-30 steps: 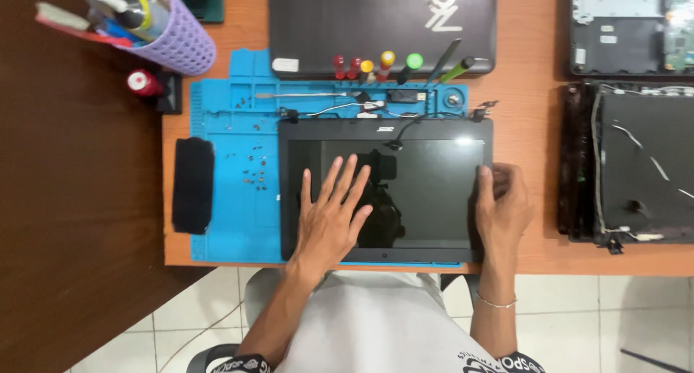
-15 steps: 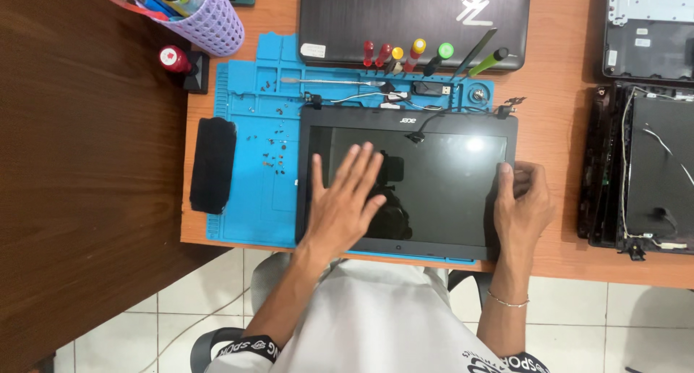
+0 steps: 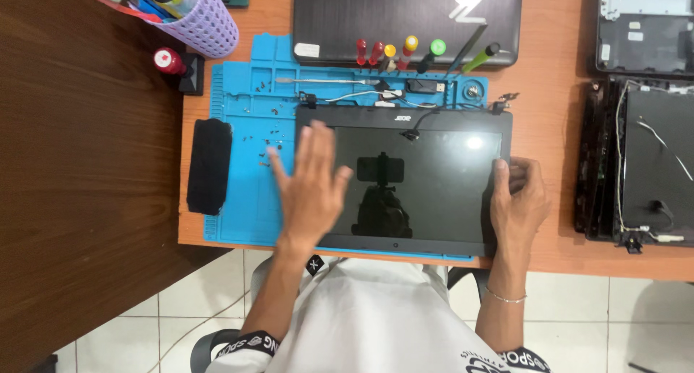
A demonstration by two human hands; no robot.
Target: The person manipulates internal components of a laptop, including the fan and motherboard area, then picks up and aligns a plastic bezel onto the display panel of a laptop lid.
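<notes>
A black laptop screen panel [image 3: 434, 178] lies flat on a blue work mat [image 3: 242, 120], its dark glass facing up. My left hand [image 3: 307, 189] lies flat with fingers spread over the panel's left edge, partly over the mat. Gripping the panel's right edge is my right hand [image 3: 517, 203], thumb on the bezel. Loose cables [image 3: 416, 123] trail from the panel's top edge.
A closed dark laptop [image 3: 405, 19] lies behind the mat, with several coloured-handled screwdrivers [image 3: 394, 55] along the mat's top. A black pad [image 3: 210, 165] sits at the mat's left. A purple basket [image 3: 199, 19] stands far left. Opened laptop shells [image 3: 643, 163] lie right. Small screws [image 3: 271, 138] dot the mat.
My left hand has slid left across the screen to its left edge. The right hand keeps its hold on the right edge. The view has shifted slightly.
</notes>
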